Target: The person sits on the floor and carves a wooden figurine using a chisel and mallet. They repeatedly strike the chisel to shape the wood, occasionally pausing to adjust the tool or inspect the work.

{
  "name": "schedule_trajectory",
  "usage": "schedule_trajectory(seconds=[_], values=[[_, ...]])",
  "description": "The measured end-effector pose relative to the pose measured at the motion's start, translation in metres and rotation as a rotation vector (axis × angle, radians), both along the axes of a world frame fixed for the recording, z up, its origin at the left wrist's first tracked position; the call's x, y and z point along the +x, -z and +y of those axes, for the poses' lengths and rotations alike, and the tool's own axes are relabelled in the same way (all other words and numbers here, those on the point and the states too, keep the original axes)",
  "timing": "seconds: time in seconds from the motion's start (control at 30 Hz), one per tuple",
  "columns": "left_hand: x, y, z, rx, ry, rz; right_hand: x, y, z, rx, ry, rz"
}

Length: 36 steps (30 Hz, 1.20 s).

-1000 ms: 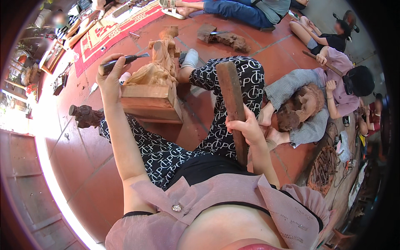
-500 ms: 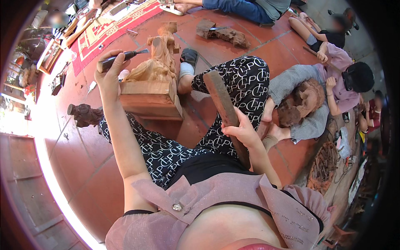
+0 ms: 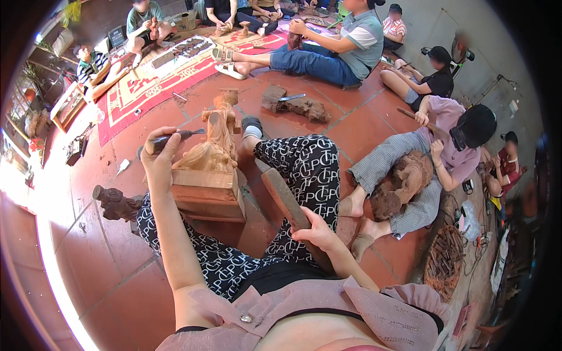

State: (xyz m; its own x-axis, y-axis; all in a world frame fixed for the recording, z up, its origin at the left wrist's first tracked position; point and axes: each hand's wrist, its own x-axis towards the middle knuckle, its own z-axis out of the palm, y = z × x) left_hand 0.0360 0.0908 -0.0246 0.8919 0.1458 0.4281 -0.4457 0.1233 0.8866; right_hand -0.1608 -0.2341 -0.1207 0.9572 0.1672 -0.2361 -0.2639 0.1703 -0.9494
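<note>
My left hand (image 3: 159,161) is raised and closed around the dark handle of a chisel (image 3: 186,134), whose metal tip points right toward a carved wooden figure (image 3: 216,143). The chisel appears apart from the carving, though the depth is hard to judge. The pale figure rises from a square wooden base (image 3: 211,193), which stands on the floor between my legs. Lower right, my right hand (image 3: 319,231) grips a long, flat wooden mallet bar (image 3: 284,198), tilted over my thigh with its lower end near my lap.
A small dark carving (image 3: 117,205) lies by my left leg. Ahead are a rough wood piece (image 3: 295,105) with a blade on it and a red patterned mat (image 3: 126,108). At right, a person in pink (image 3: 451,137) holds a carving; a basket (image 3: 443,257) contains several tools.
The head view has tilted up, so more of the room and several seated people show. Both hands keep their holds on the chisel and mallet bar, with little visible movement.
</note>
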Motion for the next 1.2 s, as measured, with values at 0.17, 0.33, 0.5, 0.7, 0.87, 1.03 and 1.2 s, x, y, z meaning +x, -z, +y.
schedule_trajectory(seconds=[0.17, 0.33, 0.5, 0.7, 0.87, 1.03, 1.2], values=[[0.0, 0.0, -0.006, -0.008, -0.004, 0.004, 0.007, 0.015, 0.0, 0.001, -0.048, 0.055], [0.005, 0.001, 0.003, 0.024, -0.012, -0.01, 0.021, 0.019, 0.009, 0.015, -0.109, 0.114], [-0.001, -0.005, -0.005, -0.024, -0.011, 0.003, 0.029, 0.035, 0.01, 0.175, -0.184, 0.28], [-0.008, -0.006, 0.0, -0.051, 0.038, -0.017, 0.036, 0.046, 0.0, 0.321, -0.26, 0.372], [-0.01, -0.014, 0.013, -0.062, 0.075, 0.005, 0.039, 0.057, -0.017, 0.526, -0.203, 0.423], [-0.019, -0.033, 0.012, -0.063, 0.201, 0.096, 0.046, 0.065, -0.021, 0.538, -0.141, 0.439], [-0.024, -0.052, -0.01, -0.006, 0.26, 0.194, 0.054, 0.072, -0.017, 0.558, -0.158, 0.44]])
